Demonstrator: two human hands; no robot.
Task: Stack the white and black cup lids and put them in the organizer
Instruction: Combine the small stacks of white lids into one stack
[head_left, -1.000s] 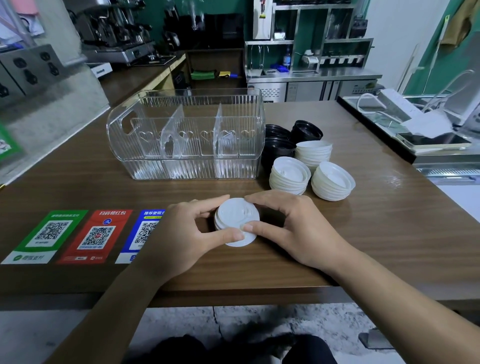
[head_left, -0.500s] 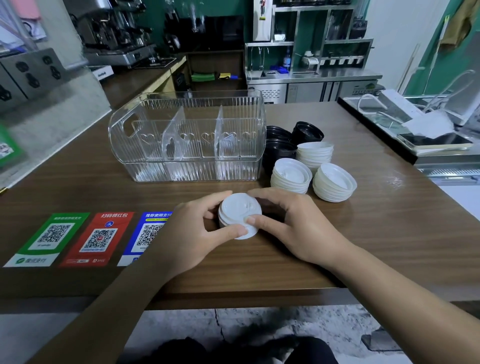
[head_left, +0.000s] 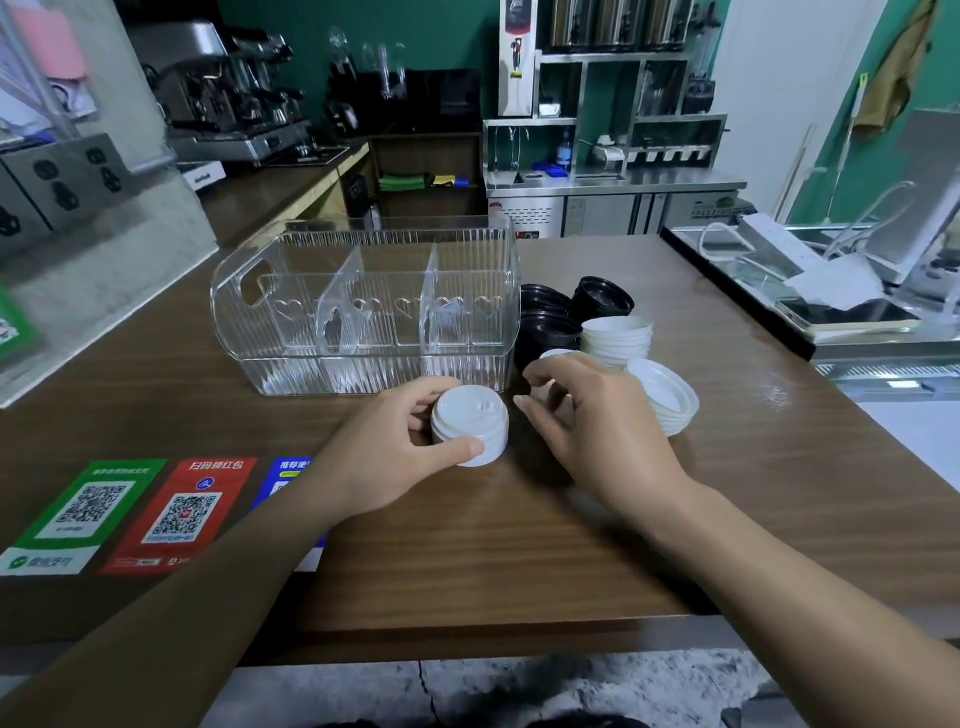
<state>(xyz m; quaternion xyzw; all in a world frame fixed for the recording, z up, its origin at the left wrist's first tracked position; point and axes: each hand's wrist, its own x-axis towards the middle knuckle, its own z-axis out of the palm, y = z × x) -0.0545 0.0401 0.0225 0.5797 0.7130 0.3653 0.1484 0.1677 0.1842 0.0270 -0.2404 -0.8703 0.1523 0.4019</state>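
The left hand (head_left: 387, 452) grips a short stack of white lids (head_left: 469, 425), thumb curled across its near side and fingers round the far side. The stack sits on the wooden counter (head_left: 519, 545), just in front of the clear organizer (head_left: 363, 312), near its right end. The right hand (head_left: 597, 431) is beside the stack on the right, apart from it, with fingers loosely bent and nothing visibly held; its fingertips (head_left: 521, 402) point toward the stack.

The organizer has two dividers making three compartments, and no lids show inside it. Right of the organizer, touching or nearly touching its end wall, stand black lids (head_left: 550, 322) in low stacks, with another black stack (head_left: 602, 299) behind them. Further right of the organizer, a white stack (head_left: 618, 338) stands upright just in front of the black ones. Another white stack (head_left: 667, 397) leans tilted at the right of the hand. A further white lid (head_left: 556, 355) peeks out above the right hand's knuckles, mostly hidden.

Left of the organizer and nearer the counter's front edge lie three QR stickers: green (head_left: 83, 514), red (head_left: 182, 514) and blue (head_left: 291, 478), the blue partly covered by the left forearm.
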